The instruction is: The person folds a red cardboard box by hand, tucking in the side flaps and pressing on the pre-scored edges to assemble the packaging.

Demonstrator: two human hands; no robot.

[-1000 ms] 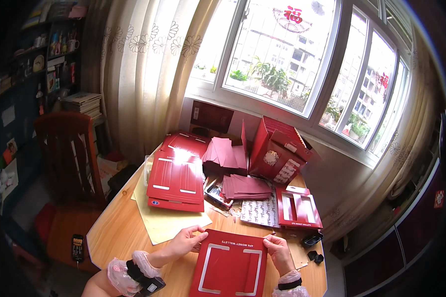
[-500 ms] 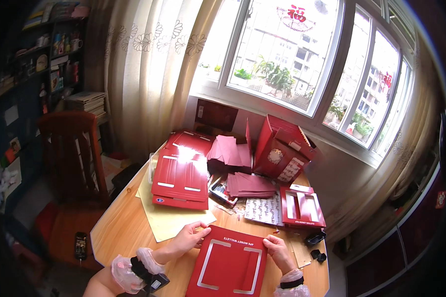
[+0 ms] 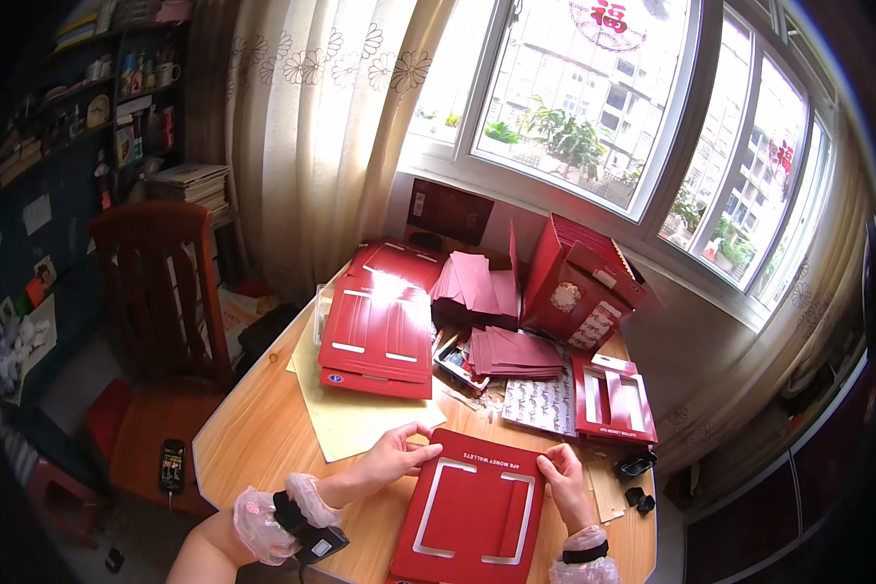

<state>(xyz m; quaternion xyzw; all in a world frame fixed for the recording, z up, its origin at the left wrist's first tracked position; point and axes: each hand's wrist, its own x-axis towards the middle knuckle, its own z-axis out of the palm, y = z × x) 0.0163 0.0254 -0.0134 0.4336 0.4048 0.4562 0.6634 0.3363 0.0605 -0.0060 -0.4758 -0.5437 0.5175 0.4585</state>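
A flat red cardboard folder (image 3: pixel 477 506) with silvery bracket-shaped cut-outs lies low over the near part of the table. Its far left corner is pinched between the thumb and fingers of my left hand (image 3: pixel 395 457). At the far right corner, my right hand (image 3: pixel 567 485) grips the edge, thumb on top. Beyond my left hand sits a stack of similar red cardboard folders (image 3: pixel 375 336), partly on yellow paper (image 3: pixel 336 428). Farther off, beyond the held folder, pinkish-red envelopes (image 3: pixel 516 350) lie piled.
A tall red box (image 3: pixel 574 292) packed with red pieces stands at the back by the window. A red window-cut package (image 3: pixel 615 399) lies beside a patterned sheet (image 3: pixel 540 404). Small black items (image 3: pixel 639 501) rest near the right edge. A wooden chair (image 3: pixel 161 292) stands left.
The whole view has shifted, so the table and its contents sit farther right in the picture. Both hands keep their hold on the red folder, which stays nearly flat.
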